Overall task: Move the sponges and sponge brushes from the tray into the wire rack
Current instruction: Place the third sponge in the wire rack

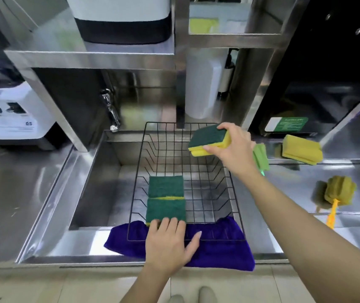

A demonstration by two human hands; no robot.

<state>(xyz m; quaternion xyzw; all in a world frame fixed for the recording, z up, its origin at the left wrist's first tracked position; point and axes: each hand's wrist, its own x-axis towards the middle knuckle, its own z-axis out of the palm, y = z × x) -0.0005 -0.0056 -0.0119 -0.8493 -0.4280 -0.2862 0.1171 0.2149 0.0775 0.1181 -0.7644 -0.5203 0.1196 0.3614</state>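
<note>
Behind the right hand (232, 149), a green brush (261, 158) half-hidden.

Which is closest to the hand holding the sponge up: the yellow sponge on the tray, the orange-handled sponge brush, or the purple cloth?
From the right hand:
1. Yellow sponge, just to its right on the tray's far edge.
2. Orange-handled sponge brush, farther right and nearer the person.
3. Purple cloth, under the wire rack's near edge.

- Rectangular foam sponge (209, 138) in right hand (232, 147): dark green top, yellow underside.
- Two flat sponges (166, 199) at left hand (170, 243) fingertips: dark green, yellow seam.
- Black wire grid rack (235, 206).
- Purple cloth (218, 250) beneath left hand.
</note>
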